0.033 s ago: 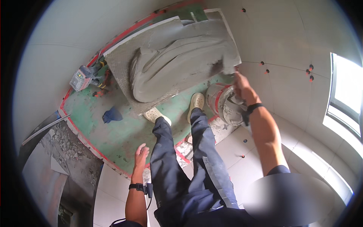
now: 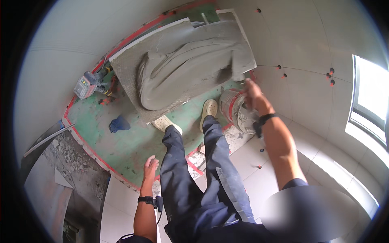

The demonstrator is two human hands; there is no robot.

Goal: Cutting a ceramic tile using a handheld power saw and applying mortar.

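Wet grey mortar (image 2: 186, 77) is spread in thick swirls over the back of a large tile (image 2: 123, 75), which lies tilted across the floor. My right hand (image 2: 254, 97) grips a trowel (image 2: 238, 69) by its handle, and the blade rests in the mortar near the tile's right edge. Motion blurs the blade's outline. Beside my right leg, under that hand, stands a mortar-smeared bucket (image 2: 234, 106). My left hand (image 2: 150, 167) hangs next to my left thigh, fingers curled inward, with nothing seen in it.
A cordless power tool (image 2: 86, 84) and a blue cloth (image 2: 120, 124) lie on the green floor (image 2: 89, 133) to the left. My shoes (image 2: 210, 108) stand close to the tile's near edge. Tiled walls with small orange-and-black levelling clips (image 2: 331, 71) rise on the right, beside a window (image 2: 370, 85).
My right hand and the trowel have shifted a little to the left, with the blade moving through the mortar. The left hand's fingers are slightly more curled.
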